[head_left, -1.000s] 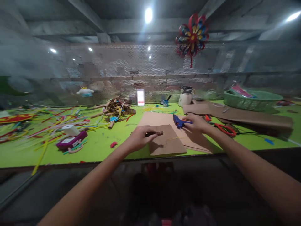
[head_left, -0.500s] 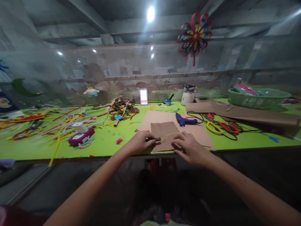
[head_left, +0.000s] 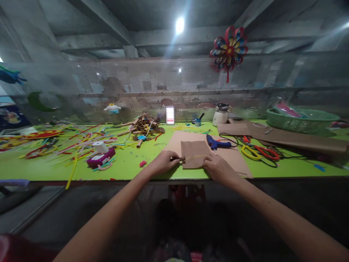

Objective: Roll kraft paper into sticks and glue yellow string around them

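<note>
Between the fingertips of my left hand is a small brown paper roll, pinched at its left end. Thin yellow strings run from this roll across a square of brown paper. My right hand is closed at the square's right edge, where the strings reach its fingertips; whether it also grips the paper is hidden. Beneath the square lies a larger light-brown sheet. A blue glue gun rests on that sheet, just beyond my right hand.
Yellow- and red-handled scissors, a cable, and long brown paper lie rightward, before a green basket. On the left are a purple power block and scattered coloured strips. Twig-like brown rolls are heaped behind.
My right hand's fingers have closed at the paper's right edge. The strings look straighter, and the paper square sits flatter and squarer to me. The whole view has shifted slightly.
</note>
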A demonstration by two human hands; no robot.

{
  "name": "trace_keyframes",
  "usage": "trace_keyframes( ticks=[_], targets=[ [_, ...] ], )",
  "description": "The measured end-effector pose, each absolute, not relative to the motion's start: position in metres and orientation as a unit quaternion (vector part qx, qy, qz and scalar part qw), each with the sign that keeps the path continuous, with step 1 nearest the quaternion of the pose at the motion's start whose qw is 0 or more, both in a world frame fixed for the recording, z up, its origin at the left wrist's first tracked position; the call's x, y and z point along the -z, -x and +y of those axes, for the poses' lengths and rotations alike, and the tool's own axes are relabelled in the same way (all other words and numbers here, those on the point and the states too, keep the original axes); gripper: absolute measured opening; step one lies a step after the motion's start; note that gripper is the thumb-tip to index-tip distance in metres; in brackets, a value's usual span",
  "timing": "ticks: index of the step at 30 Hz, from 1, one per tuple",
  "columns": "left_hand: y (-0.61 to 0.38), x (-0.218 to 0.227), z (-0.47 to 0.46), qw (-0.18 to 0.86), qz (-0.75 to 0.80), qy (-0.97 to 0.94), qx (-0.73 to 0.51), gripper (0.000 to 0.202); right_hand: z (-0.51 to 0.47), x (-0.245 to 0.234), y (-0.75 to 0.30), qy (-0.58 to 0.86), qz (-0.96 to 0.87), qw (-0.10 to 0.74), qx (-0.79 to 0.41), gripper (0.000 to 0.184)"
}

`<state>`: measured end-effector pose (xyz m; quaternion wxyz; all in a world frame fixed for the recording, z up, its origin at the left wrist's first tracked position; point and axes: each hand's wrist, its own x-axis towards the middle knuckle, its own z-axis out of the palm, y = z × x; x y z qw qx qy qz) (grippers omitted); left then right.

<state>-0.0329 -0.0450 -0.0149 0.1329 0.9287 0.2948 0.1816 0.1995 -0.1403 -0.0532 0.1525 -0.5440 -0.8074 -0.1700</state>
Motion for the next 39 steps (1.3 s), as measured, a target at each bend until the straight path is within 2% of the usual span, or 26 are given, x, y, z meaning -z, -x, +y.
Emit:
trace_keyframes(
  ticks=[6, 14, 26, 39],
  targets=[
    [0.026, 0.018, -0.034, 0.105, 0.273, -0.941, -0.17, 0.03, -0.13, 0.052, -0.199, 0.548, -0.803, 0.169, 0.165, 0.01],
    [0.019, 0.014, -0.035, 0.064, 0.22, -0.959, -0.165, 0.03, -0.131, 0.047, -0.202, 0.539, -0.82, 0.163, 0.107, 0.011],
    [0.023, 0.024, -0.037, 0.011, 0.239, -0.955, -0.175, 0.04, -0.127, 0.046, -0.193, 0.541, -0.818, 0.12, 0.153, 0.016],
    [0.02, 0.025, -0.039, -0.038, 0.241, -0.956, -0.165, 0.033, -0.127, 0.048, -0.193, 0.543, -0.815, 0.115, 0.165, 0.015]
  ],
)
